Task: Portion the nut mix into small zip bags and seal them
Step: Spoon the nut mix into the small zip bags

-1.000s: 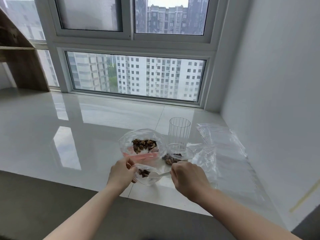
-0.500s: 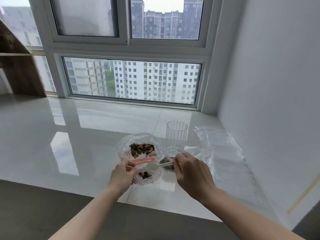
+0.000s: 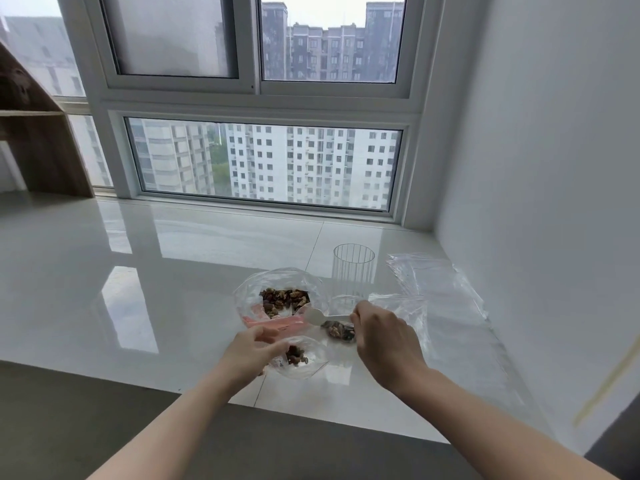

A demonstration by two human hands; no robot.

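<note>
Left hand [image 3: 251, 348], lower centre of the frame: fingers and thumb pinch the near-left rim of a small zip bag [image 3: 300, 358], holding its mouth apart. That bag rests on the bench [image 3: 121, 271] and holds a small heap of nut mix [image 3: 296, 355].

Right hand [image 3: 384, 341], just right of centre: fingers curled round the handle of a white plastic spoon [image 3: 320, 317]. The spoon lies roughly level, bowl pointing left, above the pink strip [image 3: 277, 322] of the large bag. Whether the bowl carries anything cannot be told.

Large clear bag [image 3: 277, 296], directly behind the small one: mouth gaping, a mound of brown nuts [image 3: 284, 299] inside.

A second small bag [image 3: 346, 332] with a dark portion of nuts lies just left of the right hand and partly under it. Whether its seal is closed cannot be told.

Behind the right hand stands a clear ribbed cup [image 3: 353, 271], upright. To its right, toward the white wall [image 3: 554, 168], a flat spread of clear plastic bags [image 3: 440, 289] lies on the bench.

The bench is glossy white tile with a grey front edge [image 3: 104, 410] across the bottom of the frame. A window [image 3: 263, 161] fills the upper centre, tower blocks beyond it. A wooden shelf unit [image 3: 34, 133] stands at the upper left.
</note>
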